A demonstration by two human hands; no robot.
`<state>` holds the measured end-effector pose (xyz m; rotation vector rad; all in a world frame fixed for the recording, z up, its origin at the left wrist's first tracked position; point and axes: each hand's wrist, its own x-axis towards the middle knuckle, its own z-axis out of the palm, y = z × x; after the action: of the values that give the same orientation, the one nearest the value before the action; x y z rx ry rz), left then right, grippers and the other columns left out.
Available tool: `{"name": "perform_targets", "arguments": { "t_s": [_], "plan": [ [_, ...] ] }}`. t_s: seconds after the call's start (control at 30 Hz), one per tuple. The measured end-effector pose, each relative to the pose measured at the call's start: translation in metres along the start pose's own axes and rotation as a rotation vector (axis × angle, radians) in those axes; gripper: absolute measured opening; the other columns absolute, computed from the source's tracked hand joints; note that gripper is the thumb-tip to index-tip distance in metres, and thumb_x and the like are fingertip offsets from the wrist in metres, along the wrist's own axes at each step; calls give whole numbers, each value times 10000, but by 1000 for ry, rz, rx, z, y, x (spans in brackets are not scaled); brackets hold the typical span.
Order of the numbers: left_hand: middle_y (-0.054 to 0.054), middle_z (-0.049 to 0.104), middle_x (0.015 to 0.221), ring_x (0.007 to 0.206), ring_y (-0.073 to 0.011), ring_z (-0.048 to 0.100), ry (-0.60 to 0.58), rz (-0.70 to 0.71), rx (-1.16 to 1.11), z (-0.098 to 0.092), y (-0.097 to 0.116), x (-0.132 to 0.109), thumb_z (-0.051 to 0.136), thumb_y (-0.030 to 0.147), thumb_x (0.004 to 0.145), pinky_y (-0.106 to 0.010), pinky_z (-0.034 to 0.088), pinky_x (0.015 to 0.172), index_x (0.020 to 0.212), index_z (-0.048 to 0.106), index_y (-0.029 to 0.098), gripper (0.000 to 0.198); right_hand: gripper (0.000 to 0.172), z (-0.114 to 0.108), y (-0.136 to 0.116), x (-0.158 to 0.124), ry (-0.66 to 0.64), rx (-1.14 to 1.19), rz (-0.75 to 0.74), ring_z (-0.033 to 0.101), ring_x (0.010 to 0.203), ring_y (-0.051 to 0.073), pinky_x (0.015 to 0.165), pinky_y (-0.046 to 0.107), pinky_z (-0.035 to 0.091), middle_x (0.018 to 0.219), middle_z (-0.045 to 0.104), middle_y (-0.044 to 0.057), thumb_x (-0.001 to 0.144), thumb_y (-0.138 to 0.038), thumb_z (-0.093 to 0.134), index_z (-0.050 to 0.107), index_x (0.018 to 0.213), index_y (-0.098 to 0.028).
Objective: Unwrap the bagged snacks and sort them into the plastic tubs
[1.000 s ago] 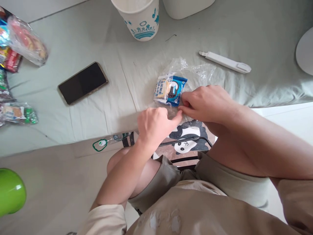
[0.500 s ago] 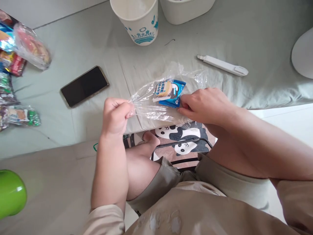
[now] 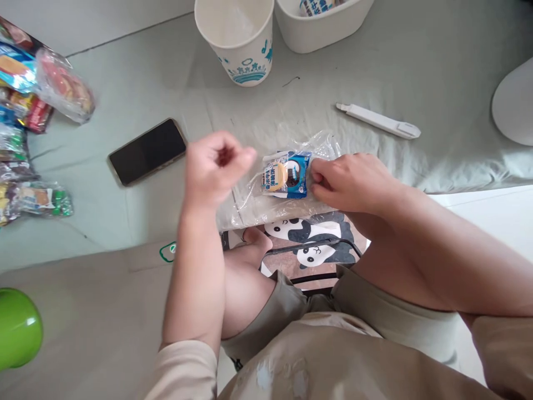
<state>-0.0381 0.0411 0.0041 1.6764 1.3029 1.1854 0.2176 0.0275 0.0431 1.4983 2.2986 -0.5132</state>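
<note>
A clear plastic bag point(image 3: 250, 204) lies at the front edge of the cloth-covered surface. On or inside it are a blue snack packet point(image 3: 298, 176) and a pale yellow-and-white packet point(image 3: 273, 176), side by side and partly overlapping. My right hand point(image 3: 347, 180) pinches the bag's right end, fingers closed, just beside the blue packet. Left of the packets, my left hand point(image 3: 216, 169) is raised with its fingers curled and slightly blurred; the bag no longer reaches it, and nothing shows in its grip.
Behind stand a patterned paper cup point(image 3: 250, 69) and a white bin point(image 3: 320, 34) with packets inside. A phone point(image 3: 147, 151) lies left, a white cutter point(image 3: 378, 120) right. Snack packs point(image 3: 41, 200) crowd the far left, above a green object point(image 3: 19, 328). A white rounded object point(image 3: 514, 103) is far right.
My left hand has let go of the bag's left end and moved up and slightly right. The bag has slackened, and the two packets have settled slightly lower. My right hand has barely moved.
</note>
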Motion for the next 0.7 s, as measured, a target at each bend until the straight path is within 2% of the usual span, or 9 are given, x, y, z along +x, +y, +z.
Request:
{"name": "perform_targets", "arguments": {
  "t_s": [0.03, 0.1, 0.17, 0.23, 0.37, 0.53, 0.63, 0.7],
  "plan": [
    [27, 605, 669, 607, -89, 472, -54, -18, 110, 10, 5, 1, 845, 406, 756, -295, 357, 546, 715, 651, 207, 281, 385, 1, 1, 0, 17, 23, 18, 612, 673, 235, 578, 322, 230, 848, 760, 91, 904, -343, 441, 699, 1160, -215],
    [-12, 709, 906, 767, -134, 588, -154, -10, 280, 25, 13, 1, 844, 310, 728, -302, 443, 660, 895, 733, 219, 220, 505, 3, 5, 1, 61, 88, 46, 616, 688, 244, 576, 323, 248, 889, 778, 90, 883, -324, 446, 636, 1331, -189],
    [-25, 724, 942, 798, -152, 630, -210, -26, 360, 33, 17, -1, 788, 277, 798, -302, 472, 701, 926, 754, 224, 142, 638, 5, 8, 2, 97, 133, 53, 615, 687, 250, 576, 325, 258, 898, 787, 86, 881, -316, 440, 527, 1496, -169],
    [-13, 712, 847, 738, -146, 632, -196, -43, 381, 35, 15, -2, 716, 239, 872, -297, 479, 698, 852, 747, 222, 40, 745, 6, 10, 3, 100, 125, 48, 616, 684, 257, 578, 324, 264, 904, 792, 81, 884, -315, 438, 409, 1616, -181],
    [20, 655, 722, 666, -127, 612, -18, -111, 342, 35, 7, 0, 667, 178, 910, -275, 481, 683, 756, 670, 217, 160, 844, 5, 10, 4, 63, 55, 54, 628, 695, 274, 582, 320, 277, 921, 798, 98, 894, -322, 441, 258, 1709, -207],
    [50, 567, 602, 461, -96, 472, 260, -361, 234, 26, -5, 8, 576, 166, 983, -265, 383, 509, 733, 570, 223, 256, 798, 4, 9, 7, 71, 44, 76, 652, 730, 301, 594, 323, 311, 954, 794, 145, 923, -340, 436, 307, 1694, -184],
    [65, 496, 511, 358, -91, 357, 322, -517, 191, 17, -8, 10, 538, 136, 988, -279, 264, 410, 710, 551, 226, 292, 780, 4, 8, 8, 74, 48, 85, 668, 769, 320, 613, 329, 341, 982, 794, 145, 928, -333, 437, 323, 1689, -205],
    [57, 490, 486, 357, -99, 362, 321, -538, 162, 12, -7, 9, 544, 194, 1008, -283, 229, 397, 709, 562, 224, 301, 780, 4, 8, 8, 77, 52, 95, 671, 782, 325, 633, 337, 368, 1003, 794, 143, 928, -331, 442, 319, 1690, -213]
  ]
}}
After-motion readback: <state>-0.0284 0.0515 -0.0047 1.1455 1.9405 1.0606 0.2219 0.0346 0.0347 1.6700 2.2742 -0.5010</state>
